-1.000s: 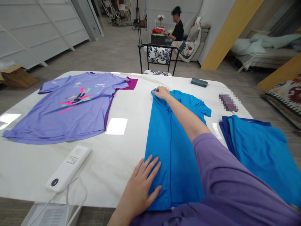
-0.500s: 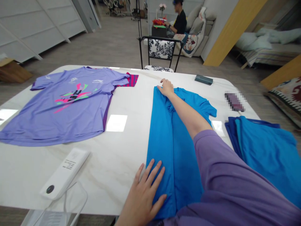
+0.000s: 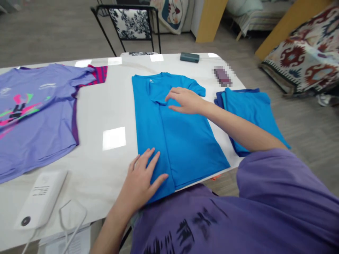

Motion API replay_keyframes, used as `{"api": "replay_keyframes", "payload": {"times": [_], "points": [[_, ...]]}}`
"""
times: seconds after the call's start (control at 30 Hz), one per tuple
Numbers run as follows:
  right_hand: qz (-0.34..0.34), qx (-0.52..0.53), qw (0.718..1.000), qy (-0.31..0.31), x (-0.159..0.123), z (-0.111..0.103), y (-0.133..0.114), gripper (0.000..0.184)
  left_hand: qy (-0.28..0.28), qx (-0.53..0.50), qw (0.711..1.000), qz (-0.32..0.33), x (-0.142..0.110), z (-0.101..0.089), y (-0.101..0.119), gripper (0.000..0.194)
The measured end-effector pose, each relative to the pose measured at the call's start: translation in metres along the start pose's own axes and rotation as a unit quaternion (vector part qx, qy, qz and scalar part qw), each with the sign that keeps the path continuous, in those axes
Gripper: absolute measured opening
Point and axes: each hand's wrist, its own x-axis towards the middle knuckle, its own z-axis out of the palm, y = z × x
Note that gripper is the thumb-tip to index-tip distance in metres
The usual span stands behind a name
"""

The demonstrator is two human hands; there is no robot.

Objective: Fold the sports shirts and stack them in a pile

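A: Where does the blue shirt [image 3: 193, 141] lie?

B: On the white table [image 3: 116, 106], right of its middle, with the hem at the near edge and the collar toward the far edge. Its left side is folded inward as a long strip; the other sleeve points out toward the right edge.

A: How might the step in hand, seemingly flattening that strip, be done well?

B: Probably by holding the strip lightly near the hem while the other palm strokes down from the collar, so the outer fold runs straight. Heavy pressure could drag the thin cloth and pucker the layer beneath. The loose folds below the collar likely deserve care first.

A: And the hands?

B: The left hand [image 3: 143, 178] is spread, fingers apart and resting on the strip close to the table's near edge, gripping nothing. The right hand [image 3: 185, 100] is over the chest, fingers loosely bent, thumb apart, no cloth visibly pinched. Whether its fingertips touch the shirt cannot be told.

A: Anything nearby?

B: Folded clothes [image 3: 249, 107] by the table's right edge, and a lilac shirt [image 3: 47, 120] toward the left, well apart.
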Motion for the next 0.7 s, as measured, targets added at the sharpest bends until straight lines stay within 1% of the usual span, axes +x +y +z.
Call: {"api": "replay_keyframes", "payload": {"times": [0.03, 0.1, 0.13, 0.17, 0.2, 0.23, 0.3, 0.33, 0.4, 0.43, 0.5, 0.57, 0.63, 0.67, 0.7], "points": [[0.024, 0.012, 0.999, 0.022, -0.031, -0.018, -0.013, 0.04, 0.02, -0.021, 1.0, -0.012, 0.02, -0.01, -0.004, 0.066], [0.107, 0.031, 0.993, 0.034, -0.099, -0.047, -0.043, 0.038, 0.068, -0.081, 0.994, -0.032, 0.075, -0.025, -0.009, 0.05], [0.161, 0.036, 0.986, 0.029, -0.135, -0.055, -0.058, 0.037, 0.09, -0.122, 0.988, -0.037, 0.11, -0.029, -0.009, 0.045], [0.223, 0.035, 0.974, 0.015, -0.17, -0.057, -0.073, 0.036, 0.107, -0.159, 0.981, -0.033, 0.148, -0.03, -0.007, 0.041], [0.289, 0.028, 0.957, 0.002, -0.204, -0.055, -0.086, 0.037, 0.121, -0.183, 0.975, -0.026, 0.188, -0.027, -0.003, 0.037], [0.35, 0.02, 0.937, -0.008, -0.235, -0.048, -0.098, 0.039, 0.114, -0.201, 0.973, -0.019, 0.229, -0.02, 0.003, 0.034], [0.447, 0.015, 0.894, -0.014, -0.286, -0.024, -0.117, 0.043, 0.084, -0.21, 0.974, -0.025, 0.308, -0.001, 0.021, 0.027], [0.484, 0.019, 0.875, -0.01, -0.305, -0.009, -0.124, 0.045, 0.066, -0.197, 0.978, -0.033, 0.345, 0.011, 0.032, 0.025], [0.541, 0.03, 0.84, 0.014, -0.33, 0.019, -0.137, 0.046, 0.018, -0.158, 0.986, -0.054, 0.406, 0.036, 0.055, 0.025], [0.56, 0.035, 0.827, 0.034, -0.337, 0.032, -0.143, 0.046, 0.004, -0.144, 0.988, -0.063, 0.43, 0.048, 0.066, 0.027], [0.577, 0.043, 0.812, 0.076, -0.342, 0.052, -0.151, 0.043, -0.009, -0.128, 0.989, -0.08, 0.467, 0.069, 0.084, 0.036], [0.571, 0.046, 0.812, 0.107, -0.339, 0.064, -0.156, 0.039, -0.011, -0.121, 0.988, -0.096, 0.49, 0.088, 0.093, 0.054], [0.547, 0.048, 0.827, 0.118, -0.334, 0.071, -0.157, 0.032, -0.011, -0.12, 0.986, -0.113, 0.504, 0.103, 0.094, 0.067], [0.531, 0.05, 0.838, 0.117, -0.332, 0.073, -0.156, 0.029, -0.011, -0.124, 0.985, -0.12, 0.509, 0.108, 0.093, 0.067], [0.514, 0.057, 0.849, 0.113, -0.331, 0.074, -0.154, 0.026, -0.011, -0.13, 0.983, -0.125, 0.514, 0.113, 0.09, 0.063]]}}
